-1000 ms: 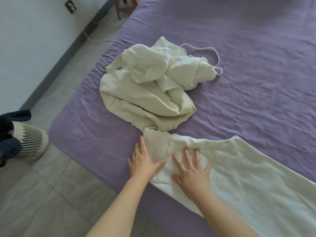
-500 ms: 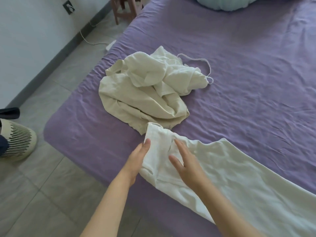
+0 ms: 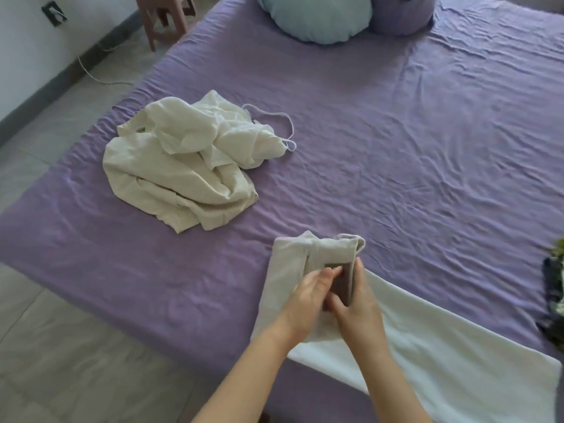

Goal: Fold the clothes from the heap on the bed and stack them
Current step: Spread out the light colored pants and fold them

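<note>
Plainly, a small dark rectangular label (image 3: 341, 282) sits at the waistband of the pale cream cloth garment (image 3: 427, 340) lying along the near edge of the purple-sheeted bed (image 3: 427, 148); its writing is too blurred to read. Left hand (image 3: 306, 303) and right hand (image 3: 360, 306) meet there, fingers curled, pinching the lifted fabric around it. Further back lies a rumpled heap of cream clothes (image 3: 183, 172), well apart.
</note>
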`<state>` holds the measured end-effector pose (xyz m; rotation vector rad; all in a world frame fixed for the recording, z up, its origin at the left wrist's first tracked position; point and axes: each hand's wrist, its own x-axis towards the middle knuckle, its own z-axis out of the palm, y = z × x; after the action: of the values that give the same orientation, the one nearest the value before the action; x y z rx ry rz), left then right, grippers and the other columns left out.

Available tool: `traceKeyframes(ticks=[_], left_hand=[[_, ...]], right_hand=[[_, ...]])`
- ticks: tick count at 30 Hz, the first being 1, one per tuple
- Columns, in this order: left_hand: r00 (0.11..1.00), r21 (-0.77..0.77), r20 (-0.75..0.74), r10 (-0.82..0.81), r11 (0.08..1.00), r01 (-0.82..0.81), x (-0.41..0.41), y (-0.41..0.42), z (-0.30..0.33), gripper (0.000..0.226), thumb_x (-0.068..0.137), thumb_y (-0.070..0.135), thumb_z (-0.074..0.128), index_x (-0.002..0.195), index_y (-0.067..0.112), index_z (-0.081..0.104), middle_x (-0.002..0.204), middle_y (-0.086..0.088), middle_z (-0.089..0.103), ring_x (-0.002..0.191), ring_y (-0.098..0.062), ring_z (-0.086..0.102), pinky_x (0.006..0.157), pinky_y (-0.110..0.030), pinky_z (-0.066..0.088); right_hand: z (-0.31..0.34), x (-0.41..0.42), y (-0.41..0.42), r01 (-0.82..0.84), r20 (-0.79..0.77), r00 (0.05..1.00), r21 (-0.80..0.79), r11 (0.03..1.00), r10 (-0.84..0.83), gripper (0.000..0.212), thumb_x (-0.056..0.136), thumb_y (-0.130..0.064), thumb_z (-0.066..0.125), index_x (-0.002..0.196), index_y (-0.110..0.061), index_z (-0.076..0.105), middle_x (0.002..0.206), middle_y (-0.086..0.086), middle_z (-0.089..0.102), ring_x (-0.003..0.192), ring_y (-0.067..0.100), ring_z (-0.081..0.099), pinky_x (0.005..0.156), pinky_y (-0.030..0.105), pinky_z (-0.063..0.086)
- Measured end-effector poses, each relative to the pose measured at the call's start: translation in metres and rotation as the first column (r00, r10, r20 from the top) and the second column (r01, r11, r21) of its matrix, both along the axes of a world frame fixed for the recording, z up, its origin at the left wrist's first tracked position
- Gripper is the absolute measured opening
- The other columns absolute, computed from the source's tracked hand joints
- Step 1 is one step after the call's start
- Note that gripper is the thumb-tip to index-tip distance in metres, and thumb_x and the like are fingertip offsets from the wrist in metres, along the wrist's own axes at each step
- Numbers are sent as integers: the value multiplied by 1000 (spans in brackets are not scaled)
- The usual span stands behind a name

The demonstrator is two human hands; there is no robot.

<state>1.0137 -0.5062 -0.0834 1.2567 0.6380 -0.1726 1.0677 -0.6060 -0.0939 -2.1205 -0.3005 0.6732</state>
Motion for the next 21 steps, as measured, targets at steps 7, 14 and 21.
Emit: traceKeyframes(ticks=[7,14,21], left_hand=[[974,641,-225,-8,752,154,-4,-14,-57,41,96,27,53,136,20,48,137,3,46,127,-15,38,104,-19,24],[870,615,-493,-11,703,358,-8,15,-111,64,95,22,51,151,15,21,149,-14,30,132,-34,32,110,-37,25],[840,635,-542,17,663,396,-1,7,-128,84,90,34,61,153,16,8,149,-14,27,134,-35,29,107,-42,29]], right_hand=[[-52,-7,-75,239,-69,969,-8,971,-239,80,81,-3,64,147,-30,26,116,-19,58,104,3,55,82,15,38],[-101,-13,-102,342,-69,934,-108,934,-350,76,89,-4,59,151,-17,16,152,-1,31,138,15,34,102,17,26],[-118,-13,-111,338,-36,936,-175,925,-349,74,91,-7,57,151,-15,14,156,-2,23,141,15,27,106,15,21]])
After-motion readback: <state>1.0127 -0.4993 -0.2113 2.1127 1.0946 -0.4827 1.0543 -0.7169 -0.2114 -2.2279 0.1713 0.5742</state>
